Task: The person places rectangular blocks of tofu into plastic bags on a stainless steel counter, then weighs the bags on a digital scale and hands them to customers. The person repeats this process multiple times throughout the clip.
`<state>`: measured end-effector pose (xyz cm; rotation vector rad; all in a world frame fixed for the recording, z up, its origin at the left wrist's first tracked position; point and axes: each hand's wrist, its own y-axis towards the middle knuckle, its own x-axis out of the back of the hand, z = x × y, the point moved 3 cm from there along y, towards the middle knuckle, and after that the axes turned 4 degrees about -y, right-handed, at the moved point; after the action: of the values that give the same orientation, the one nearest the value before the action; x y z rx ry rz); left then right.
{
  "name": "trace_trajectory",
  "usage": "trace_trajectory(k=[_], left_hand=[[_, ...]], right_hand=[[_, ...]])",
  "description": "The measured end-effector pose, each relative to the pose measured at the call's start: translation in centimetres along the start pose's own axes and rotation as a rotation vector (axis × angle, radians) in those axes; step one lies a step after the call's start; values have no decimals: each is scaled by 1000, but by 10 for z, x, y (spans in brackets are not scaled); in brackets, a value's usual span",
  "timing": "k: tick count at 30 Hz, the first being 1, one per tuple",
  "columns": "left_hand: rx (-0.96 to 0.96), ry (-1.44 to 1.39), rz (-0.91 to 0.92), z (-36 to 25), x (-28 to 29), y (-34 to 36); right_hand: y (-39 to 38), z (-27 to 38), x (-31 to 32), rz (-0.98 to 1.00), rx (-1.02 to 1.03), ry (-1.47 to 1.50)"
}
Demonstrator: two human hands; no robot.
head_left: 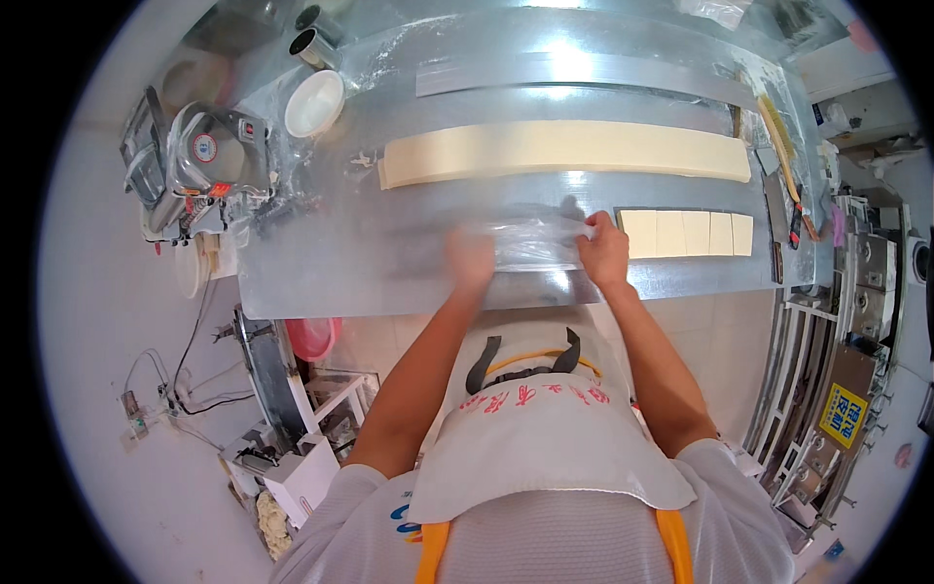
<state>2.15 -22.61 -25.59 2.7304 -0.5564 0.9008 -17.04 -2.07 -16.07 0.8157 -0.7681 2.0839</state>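
While Pale Dough Is Lying Ahead, Two Hands Are Working at Clear Plastic Film

As the right hand (605, 253) is pinching the right end of the clear plastic film (535, 245), its grip is closing narrowly, thumb against fingers, on the film's edge. The left hand (470, 258) is showing as a blur at the film's left end; whether its grip is wide, narrow or holding the film, I cannot tell. The film is lying wrinkled between the two hands, over the near part of the metal surface (292, 282).

Just right of the right hand, a row of five cut dough pieces (684, 234) is sitting side by side. Beyond film and row, a long flat dough strip (569, 154) is stretching across the surface, and farther off a long metal strip (584, 73) is lying roughly parallel to it.

At far left, a white bowl (314, 103) is standing near a metal cup (313, 48). Near the right edge of the surface, a long-handled brush (776, 128) is lying lengthwise. Below the surface, at left, a pink basin (313, 338) is showing in part.
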Motion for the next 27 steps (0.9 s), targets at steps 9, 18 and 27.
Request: trace_trajectory(k=[9,18,27], left_hand=[[194,168,305,-33,-8,2],[362,235,334,-26,29,21],[-602,340,563,-64,41,-17]], right_hand=[[-28,54,-27,-126,723,-12],[2,43,-84,246,339,-536],[-7,59,-96,204,369,-544]])
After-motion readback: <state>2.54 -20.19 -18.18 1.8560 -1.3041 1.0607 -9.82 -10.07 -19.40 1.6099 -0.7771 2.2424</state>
